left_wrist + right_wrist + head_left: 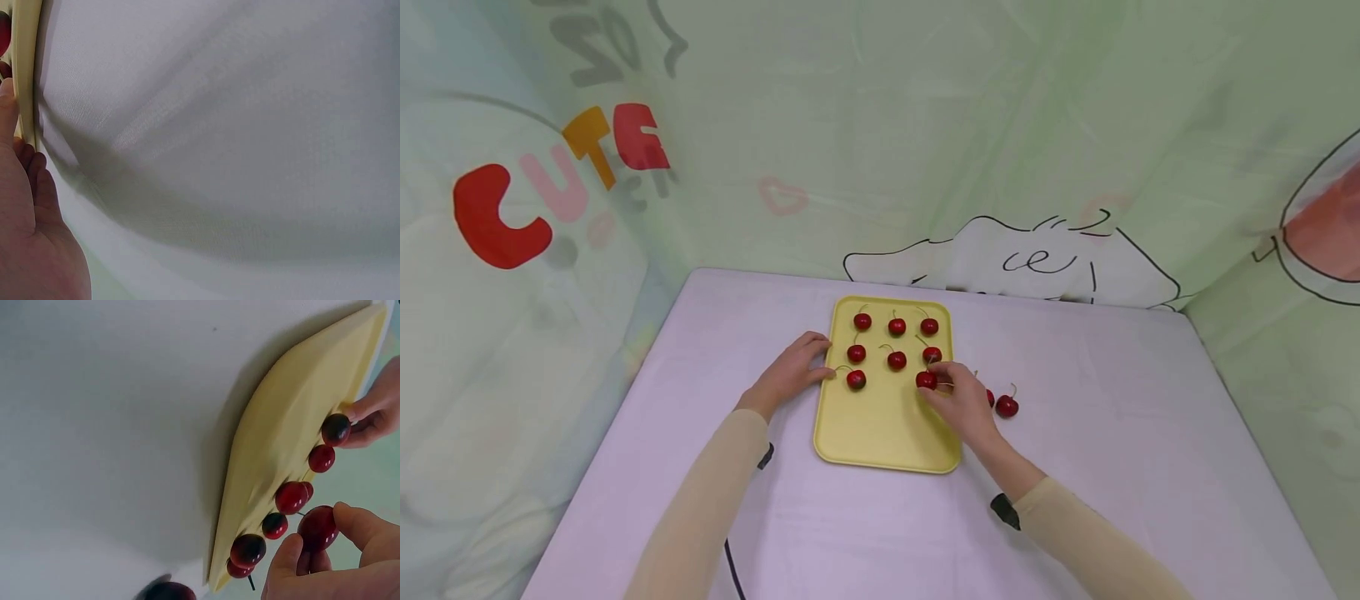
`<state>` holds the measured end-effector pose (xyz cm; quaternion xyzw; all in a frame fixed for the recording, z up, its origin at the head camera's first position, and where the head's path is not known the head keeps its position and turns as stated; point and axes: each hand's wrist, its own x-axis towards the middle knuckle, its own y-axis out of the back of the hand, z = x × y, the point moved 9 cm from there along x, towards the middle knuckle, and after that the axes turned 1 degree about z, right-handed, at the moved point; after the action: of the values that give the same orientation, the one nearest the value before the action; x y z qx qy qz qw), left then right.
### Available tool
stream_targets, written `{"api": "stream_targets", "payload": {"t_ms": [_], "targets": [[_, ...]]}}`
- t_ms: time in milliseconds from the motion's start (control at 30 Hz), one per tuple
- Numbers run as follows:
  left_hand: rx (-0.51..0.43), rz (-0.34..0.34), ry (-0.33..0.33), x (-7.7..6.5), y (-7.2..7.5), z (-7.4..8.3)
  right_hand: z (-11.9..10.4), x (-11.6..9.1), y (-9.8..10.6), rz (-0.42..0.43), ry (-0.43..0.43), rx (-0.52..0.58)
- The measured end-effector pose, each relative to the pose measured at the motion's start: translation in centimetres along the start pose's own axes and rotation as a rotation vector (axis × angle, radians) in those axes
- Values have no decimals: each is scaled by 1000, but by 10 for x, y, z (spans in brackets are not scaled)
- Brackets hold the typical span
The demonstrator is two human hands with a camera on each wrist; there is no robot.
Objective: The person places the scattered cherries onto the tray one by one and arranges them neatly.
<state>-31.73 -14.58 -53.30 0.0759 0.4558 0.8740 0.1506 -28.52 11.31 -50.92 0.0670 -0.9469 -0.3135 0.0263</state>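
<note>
My right hand (964,407) pinches a dark red cherry (926,380) between thumb and fingers, over the right side of a yellow tray (880,429). The right wrist view shows this held cherry (319,529) close up, at the fingertips. At the tray's left rim, my left hand (790,372) holds the edge between thumb and fingers. Several cherries with stems lie on the tray, three across at the back, three in the row before it. One more cherry (856,380) sits at the left, level with the held one.
Right of the tray, a cherry (1007,407) lies on the pale cloth (1105,467), with another cherry (990,397) partly hidden behind my right hand. A printed curtain (1000,108) rises behind the table. A black cable (733,571) runs beside the left sleeve.
</note>
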Motion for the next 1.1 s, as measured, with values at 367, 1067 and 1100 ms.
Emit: {"api": "stream_targets", "payload": {"t_ms": [367, 1067, 1100], "targets": [[2, 3, 0, 1, -1, -1, -2, 3, -31, -40, 28, -10], [-4, 6, -8, 0, 0, 0, -12, 4, -50, -45, 45, -73], [-6, 7, -8, 0, 0, 1, -13, 4, -50, -42, 50, -77]]}}
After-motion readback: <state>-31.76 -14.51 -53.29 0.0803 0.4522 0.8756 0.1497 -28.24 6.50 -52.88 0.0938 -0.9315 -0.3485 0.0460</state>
